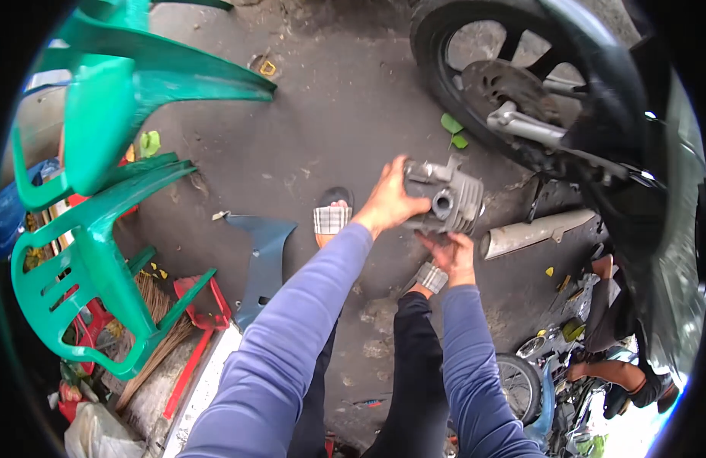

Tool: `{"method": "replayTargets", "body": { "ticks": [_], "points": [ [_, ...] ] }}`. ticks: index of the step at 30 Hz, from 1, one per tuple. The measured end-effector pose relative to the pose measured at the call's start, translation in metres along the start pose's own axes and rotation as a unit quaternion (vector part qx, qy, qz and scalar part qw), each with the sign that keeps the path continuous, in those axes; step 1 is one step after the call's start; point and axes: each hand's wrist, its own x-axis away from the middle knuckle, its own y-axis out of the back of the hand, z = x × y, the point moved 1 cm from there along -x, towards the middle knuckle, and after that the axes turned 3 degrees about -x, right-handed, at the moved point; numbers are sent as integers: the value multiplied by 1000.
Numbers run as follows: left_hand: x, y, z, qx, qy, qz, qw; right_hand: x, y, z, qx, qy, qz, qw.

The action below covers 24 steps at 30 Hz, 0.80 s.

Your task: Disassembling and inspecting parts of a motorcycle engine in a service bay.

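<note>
A grey metal motorcycle cylinder head (461,200), with cooling fins on one side and a round port facing up, is held in the air between my two hands. My left hand (396,200) grips its left end, thumb across the top face and fingers round the far side. From below and the near side, my right hand (450,258) supports it with curled fingers, some of them hidden under the part. Beyond it, to the upper right, stands a motorcycle's front wheel (444,84) with a brake disc (513,91).
Green plastic chairs (93,286) stand at the left. A blue-grey plastic panel (267,252) lies on the floor near my left foot. A silver exhaust muffler (536,233) lies right of my hands. Another person's arm (612,372) shows at the lower right among motorcycle parts.
</note>
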Motion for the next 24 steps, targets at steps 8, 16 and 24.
{"method": "replayTargets", "body": {
  "ticks": [8,16,24],
  "points": [
    [-132,4,90,-58,45,116,991,-111,40,-24,-58,44,-56,996],
    [-152,7,89,-143,28,147,978,-113,34,-33,-30,23,-46,998],
    [-130,11,72,-227,17,79,971,-89,28,-28,70,-1,-168,983]
  ]
}}
